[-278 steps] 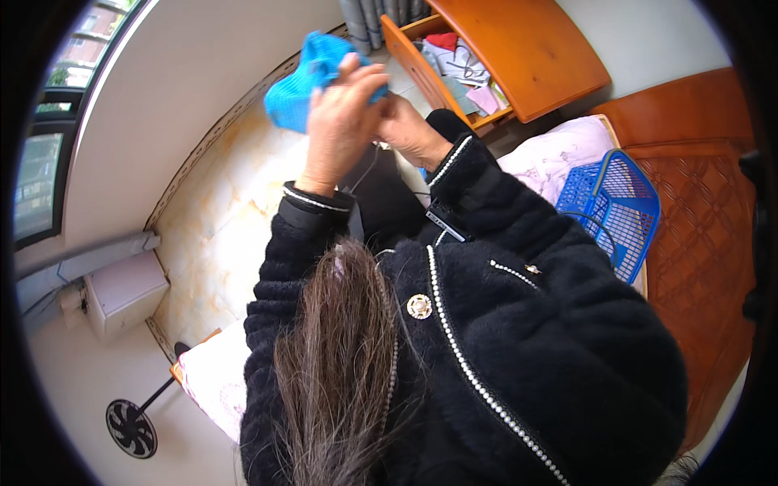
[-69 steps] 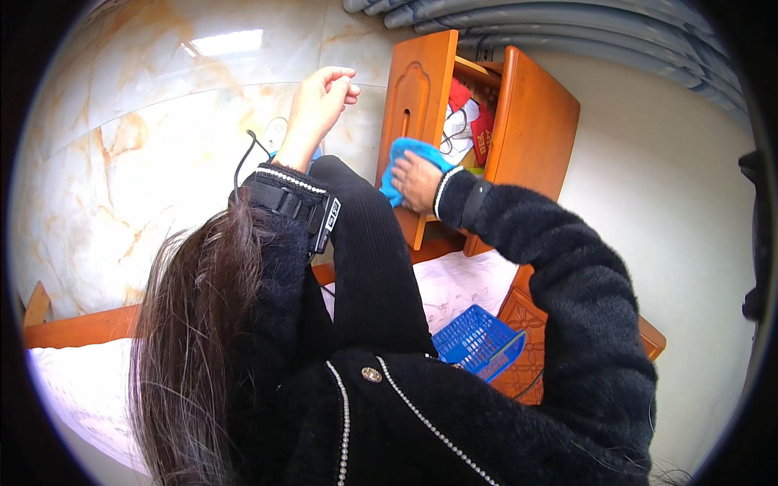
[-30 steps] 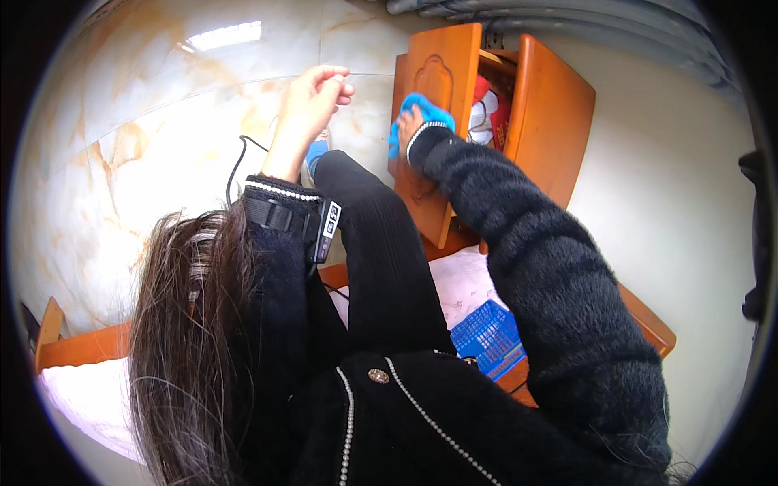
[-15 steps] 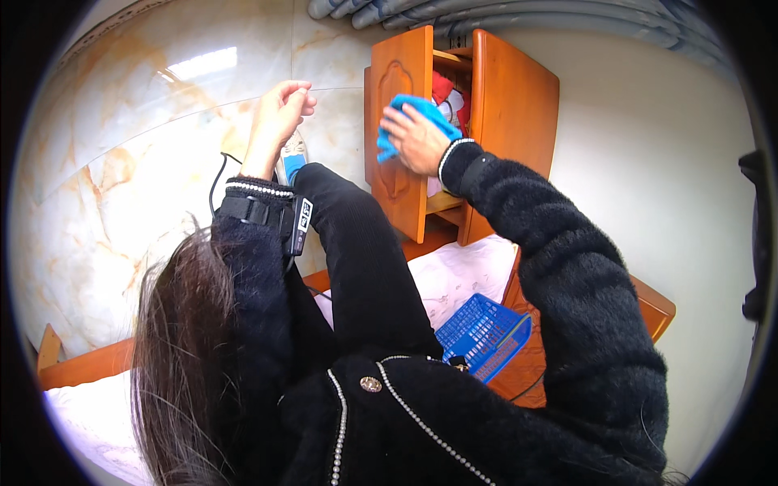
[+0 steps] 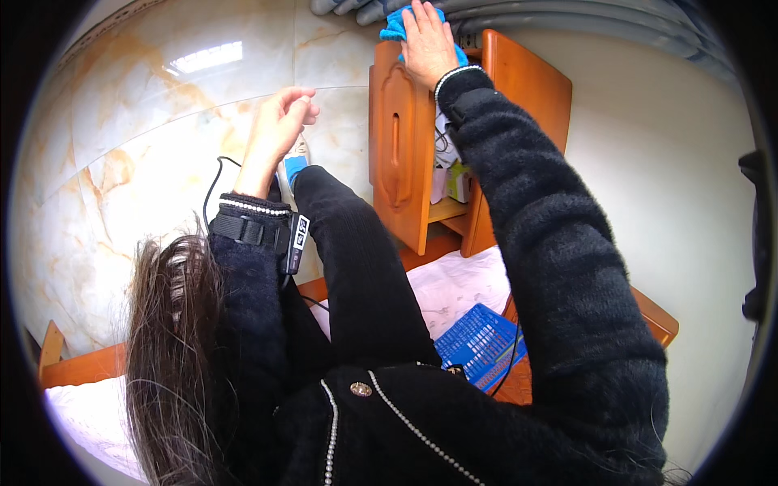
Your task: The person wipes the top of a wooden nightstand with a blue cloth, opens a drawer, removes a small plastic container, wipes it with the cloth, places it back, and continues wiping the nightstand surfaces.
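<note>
My right hand [image 5: 429, 47] presses a bright blue cloth [image 5: 394, 29] against the far top corner of an open drawer's front. Its fingers lie stretched over the cloth, which is bunched beneath them. The orange-brown wooden drawer [image 5: 399, 154] has a carved panel and juts from a matching cabinet [image 5: 531, 89]. Inside it show a yellow-green packet [image 5: 459, 183] and white and pink items, partly covered by my right sleeve. To the left of the drawer, my left hand [image 5: 282, 125] hangs over the floor with loosely bent fingers, empty and touching nothing.
A blue plastic basket [image 5: 478, 344] stands on a wooden surface right of my lap. Pale pink bedding [image 5: 454, 283] lies beside my leg. Grey-blue curtains [image 5: 551, 18] hang behind the cabinet. Glossy marbled tiles [image 5: 146, 162] cover the floor. A black cable runs by my left wrist.
My right hand has slid the blue cloth away from me, from the middle of the drawer front to its far top corner. More of the drawer's contents show. My left hand has barely moved.
</note>
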